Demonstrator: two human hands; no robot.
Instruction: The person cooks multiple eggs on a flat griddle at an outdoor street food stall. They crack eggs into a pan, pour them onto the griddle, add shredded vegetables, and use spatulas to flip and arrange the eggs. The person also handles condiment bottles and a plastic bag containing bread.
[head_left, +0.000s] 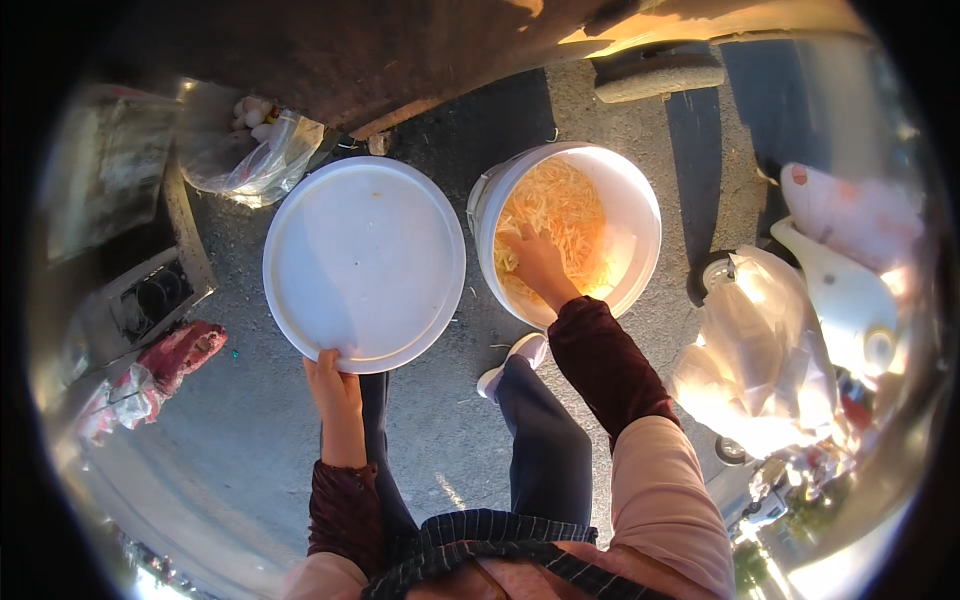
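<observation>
My left hand (335, 382) grips the near edge of a large round white plastic lid (364, 262), fingers curled over its rim. To the right stands a white plastic bucket (637, 217), its lower part filled with pale and orange shredded vegetables (562, 202). My right hand (536, 259) reaches inside the bucket, its fingers at the shreds on the left side. The fingertips are partly sunk among the shreds, so whether they pinch any cannot be told.
At the upper left is a clear plastic bag (274, 161) beside round pale items (253, 116). A red bag (180, 356) lies at the left. White plastic bags (757, 345) and a wheel (718, 274) are at the right. A dark brown surface overhangs the top. My foot (517, 364) is close to the bucket.
</observation>
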